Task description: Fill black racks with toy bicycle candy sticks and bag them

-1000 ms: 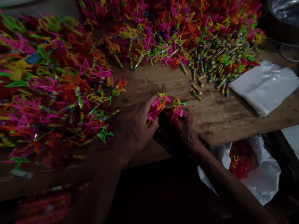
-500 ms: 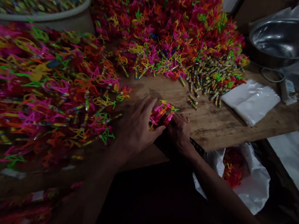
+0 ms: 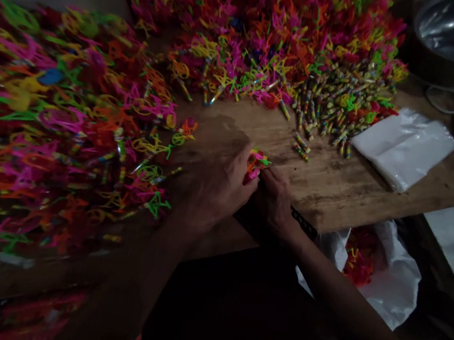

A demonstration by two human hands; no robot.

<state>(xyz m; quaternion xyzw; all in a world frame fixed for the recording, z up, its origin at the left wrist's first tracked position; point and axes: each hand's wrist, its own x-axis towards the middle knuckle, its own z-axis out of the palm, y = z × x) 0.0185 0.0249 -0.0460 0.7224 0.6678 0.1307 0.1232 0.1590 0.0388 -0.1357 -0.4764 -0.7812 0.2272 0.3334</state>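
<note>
Both forearms reach in from the lower edge of view and converge over the near side of the wooden worktop (image 3: 227, 129). Left hand (image 3: 224, 192): back upward, slightly blurred, wrist fairly straight, forearm slanting up toward the right. Its fingers curl around a small bunch of plastic toys (image 3: 254, 165), pink, orange, yellow and green, with the thumb lying along the near side; the bunch is pinched between thumb and fingers.

Right hand (image 3: 276, 201): knuckles upward, wrist bent a little, forearm running diagonally from the lower right. Its fingers are folded inward, just beside the bunch; the tips are hidden, so cannot tell whether they pinch anything. The two hands are close together, bunch between them at the far side of the thumb.

Below the right wrist: a dark object with a perforated edge (image 3: 304, 222), mostly in shadow. Left of the hands: a heap of bright toys (image 3: 61, 133). Beyond: a larger heap (image 3: 261, 25), with a pile of striped tubes (image 3: 322, 101) at its front. Right of that pile: folded white plastic (image 3: 405, 150).
</note>
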